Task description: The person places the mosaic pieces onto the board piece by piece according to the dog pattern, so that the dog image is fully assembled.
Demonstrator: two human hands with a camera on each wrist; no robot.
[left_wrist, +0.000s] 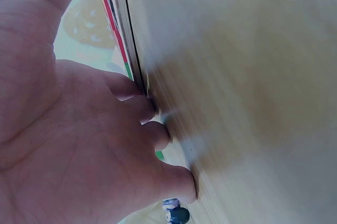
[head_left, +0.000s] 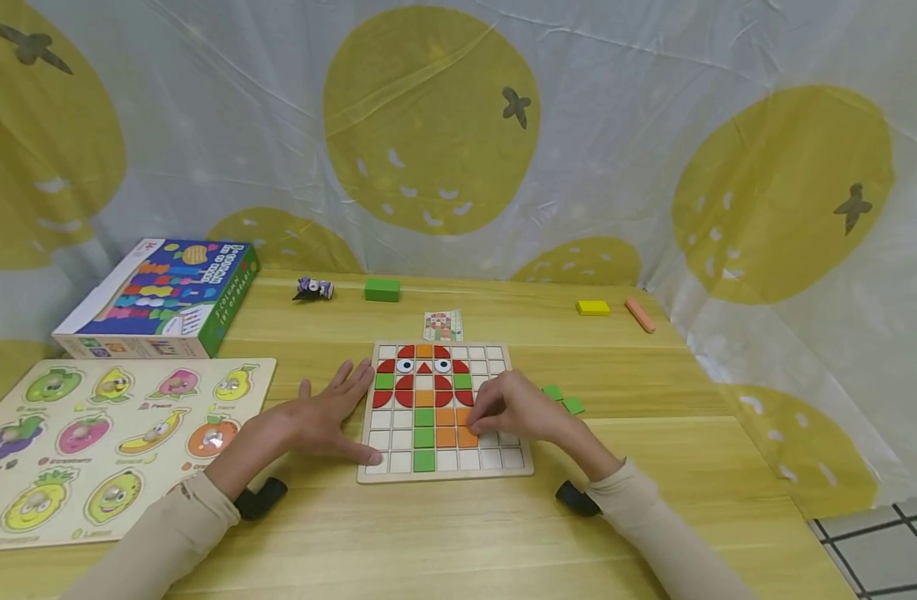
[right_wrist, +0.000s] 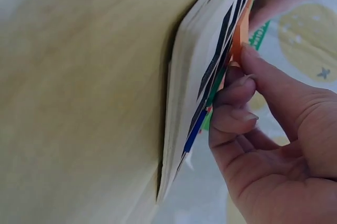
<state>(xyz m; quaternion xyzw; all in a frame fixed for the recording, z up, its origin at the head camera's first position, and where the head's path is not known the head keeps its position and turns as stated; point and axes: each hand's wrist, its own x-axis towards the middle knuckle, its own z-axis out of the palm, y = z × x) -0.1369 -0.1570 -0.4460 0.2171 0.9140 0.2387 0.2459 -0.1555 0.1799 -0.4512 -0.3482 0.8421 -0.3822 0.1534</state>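
A wooden grid board (head_left: 458, 478) lies on the table, with red, orange and green tiles and two eye pieces forming a figure in its cells. At the lower right of that figure, my right hand (head_left: 517, 408) pinches an orange square tile (right_wrist: 241, 32) between thumb and index finger, tilted against the board. My left hand (head_left: 319, 423) is spread at the board's left side, fingertips on its edge and thumb by the lower left corner. In the left wrist view, the palm and straight fingers (left_wrist: 179, 182) show. A small pattern card (head_left: 443, 326) lies just behind the board.
Two loose green tiles (head_left: 573, 405) lie right of the board. A fruit puzzle board (head_left: 147, 454) and a game box (head_left: 158, 296) occupy the left. Along the back are a small figurine (head_left: 313, 289), a green block (head_left: 383, 290), a yellow block (head_left: 593, 308) and an orange stick (head_left: 640, 316).
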